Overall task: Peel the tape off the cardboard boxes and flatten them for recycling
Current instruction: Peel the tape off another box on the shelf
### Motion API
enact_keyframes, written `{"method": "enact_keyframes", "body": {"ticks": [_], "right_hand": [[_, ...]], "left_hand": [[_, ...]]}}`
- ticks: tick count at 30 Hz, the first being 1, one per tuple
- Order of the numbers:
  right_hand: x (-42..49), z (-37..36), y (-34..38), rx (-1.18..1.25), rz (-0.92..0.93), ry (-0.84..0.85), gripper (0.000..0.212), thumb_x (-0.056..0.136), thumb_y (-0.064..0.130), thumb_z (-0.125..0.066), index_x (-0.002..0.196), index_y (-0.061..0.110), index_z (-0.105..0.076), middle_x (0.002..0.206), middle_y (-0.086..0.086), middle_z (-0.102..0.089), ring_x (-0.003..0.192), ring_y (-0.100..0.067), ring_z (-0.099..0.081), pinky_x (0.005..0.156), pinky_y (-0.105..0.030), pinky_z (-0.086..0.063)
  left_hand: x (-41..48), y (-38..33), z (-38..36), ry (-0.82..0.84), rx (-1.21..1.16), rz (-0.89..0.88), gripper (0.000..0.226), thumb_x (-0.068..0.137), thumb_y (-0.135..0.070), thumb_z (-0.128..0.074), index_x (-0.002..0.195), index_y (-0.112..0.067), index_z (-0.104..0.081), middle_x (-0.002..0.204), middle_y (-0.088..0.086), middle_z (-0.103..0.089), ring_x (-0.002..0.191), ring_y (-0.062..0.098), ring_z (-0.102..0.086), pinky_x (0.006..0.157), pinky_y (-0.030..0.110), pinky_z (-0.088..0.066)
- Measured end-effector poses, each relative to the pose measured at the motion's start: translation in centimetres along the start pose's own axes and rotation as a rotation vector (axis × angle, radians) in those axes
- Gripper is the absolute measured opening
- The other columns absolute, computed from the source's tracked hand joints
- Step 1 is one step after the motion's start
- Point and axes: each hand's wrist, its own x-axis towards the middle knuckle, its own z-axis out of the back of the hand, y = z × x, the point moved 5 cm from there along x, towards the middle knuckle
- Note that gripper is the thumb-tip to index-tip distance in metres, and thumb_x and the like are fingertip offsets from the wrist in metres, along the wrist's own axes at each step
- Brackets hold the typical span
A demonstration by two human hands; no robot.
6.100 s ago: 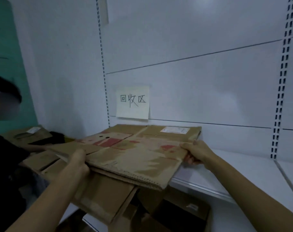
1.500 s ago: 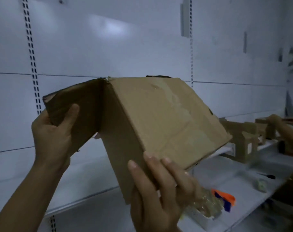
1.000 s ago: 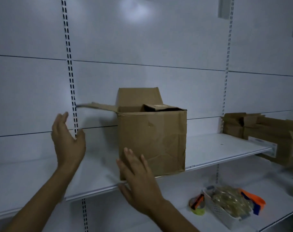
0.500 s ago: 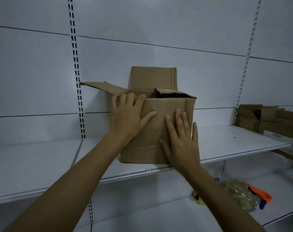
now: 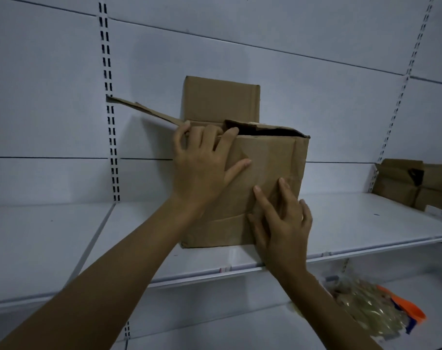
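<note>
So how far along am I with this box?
Done: the box stands on the shelf with its top flaps already open. In hand: your left hand curls over the top front edge while the right hand presses flat on the front. Left: whether any tape is on it I cannot tell, the box is not flattened, and more boxes wait to the right.

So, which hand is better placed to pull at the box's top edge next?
Probably left. The left hand has its fingers curled at the top rim of the cardboard box; the right hand lies lower, flat on the front face.
</note>
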Motion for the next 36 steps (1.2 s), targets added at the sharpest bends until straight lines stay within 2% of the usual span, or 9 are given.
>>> {"method": "enact_keyframes", "body": {"ticks": [3, 7, 9, 13, 17, 22, 30, 33, 36], "right_hand": [[2.1, 0.8, 0.3, 0.044, 0.010, -0.167, 0.026, 0.088, 0.032, -0.061, 0.108, 0.015, -0.064, 0.110, -0.015, -0.062, 0.105, -0.023, -0.048, 0.091, -0.040, -0.038], [3.3, 0.1, 0.0, 0.094, 0.012, -0.193, 0.013, 0.088, 0.016, -0.060, 0.085, 0.006, -0.067, 0.089, -0.013, -0.062, 0.086, -0.018, -0.047, 0.070, -0.032, -0.043], [2.5, -1.2, -0.2, 0.099, -0.002, -0.155, 0.015, 0.092, 0.018, -0.053, 0.087, 0.008, -0.062, 0.088, -0.014, -0.062, 0.084, -0.017, -0.047, 0.071, -0.034, -0.044], [1.3, -1.9, -0.6, 0.146, -0.045, -0.180, 0.032, 0.100, 0.038, -0.037, 0.111, 0.008, -0.044, 0.095, -0.024, -0.065, 0.084, -0.033, -0.065, 0.077, -0.043, -0.057], [2.0, -1.0, -0.4, 0.120, -0.062, -0.112, 0.049, 0.092, 0.024, -0.057, 0.138, 0.013, -0.043, 0.122, -0.011, -0.051, 0.108, -0.014, -0.050, 0.087, -0.024, -0.047], [1.5, -0.9, 0.0, 0.078, -0.021, -0.110, 0.042, 0.090, 0.015, -0.062, 0.130, 0.006, -0.057, 0.129, -0.015, -0.053, 0.117, -0.024, -0.052, 0.093, -0.033, -0.049], [1.2, -1.3, -0.9, 0.103, -0.074, -0.162, 0.022, 0.088, 0.018, -0.060, 0.107, 0.008, -0.066, 0.108, -0.012, -0.062, 0.099, -0.016, -0.053, 0.088, -0.028, -0.049], [1.1, -1.3, -1.0, 0.123, -0.088, -0.171, 0.022, 0.086, 0.019, -0.061, 0.107, 0.011, -0.060, 0.112, -0.008, -0.056, 0.102, -0.016, -0.050, 0.092, -0.024, -0.043], [1.1, -0.7, -0.7, 0.158, -0.069, -0.210, 0.043, 0.086, 0.024, -0.057, 0.124, 0.010, -0.044, 0.127, -0.006, -0.050, 0.115, -0.018, -0.049, 0.103, -0.029, -0.038]], "left_hand": [[-0.6, -0.1, -0.7, -0.080, -0.074, -0.029, 0.051, 0.091, -0.055, -0.050, 0.125, -0.017, -0.058, 0.117, 0.009, -0.063, 0.113, 0.029, -0.054, 0.106, 0.052, -0.031], [-6.2, -0.4, -2.1, -0.062, -0.137, -0.265, 0.049, 0.095, -0.037, -0.049, 0.138, -0.016, -0.046, 0.147, 0.013, -0.040, 0.136, 0.029, -0.036, 0.111, 0.056, -0.022], [-8.0, -0.4, -2.4, -0.019, -0.146, -0.357, 0.053, 0.092, -0.038, -0.052, 0.139, -0.015, -0.048, 0.148, 0.012, -0.039, 0.137, 0.026, -0.037, 0.110, 0.056, -0.021], [-7.9, -1.1, -2.9, -0.005, -0.129, -0.326, 0.059, 0.089, -0.047, -0.055, 0.137, -0.013, -0.051, 0.146, 0.011, -0.043, 0.136, 0.025, -0.039, 0.111, 0.055, -0.021], [-7.7, -1.6, -3.1, -0.029, -0.173, -0.295, 0.058, 0.089, -0.044, -0.056, 0.136, -0.010, -0.051, 0.144, 0.010, -0.045, 0.135, 0.025, -0.040, 0.110, 0.054, -0.023], [-7.7, -1.5, -3.2, -0.029, -0.154, -0.292, 0.059, 0.088, -0.042, -0.055, 0.136, -0.010, -0.046, 0.145, 0.011, -0.041, 0.136, 0.025, -0.037, 0.111, 0.052, -0.020], [-7.7, -1.6, -3.2, -0.033, -0.137, -0.302, 0.056, 0.085, -0.041, -0.060, 0.133, -0.014, -0.049, 0.144, 0.011, -0.043, 0.134, 0.026, -0.039, 0.111, 0.052, -0.019], [-7.7, -1.6, -3.0, -0.031, -0.139, -0.297, 0.058, 0.085, -0.041, -0.060, 0.134, -0.012, -0.049, 0.145, 0.011, -0.042, 0.135, 0.026, -0.038, 0.111, 0.052, -0.019], [-7.6, -1.6, -2.9, -0.028, -0.137, -0.290, 0.059, 0.084, -0.040, -0.060, 0.134, -0.010, -0.049, 0.145, 0.011, -0.041, 0.135, 0.026, -0.038, 0.111, 0.052, -0.020]]}}
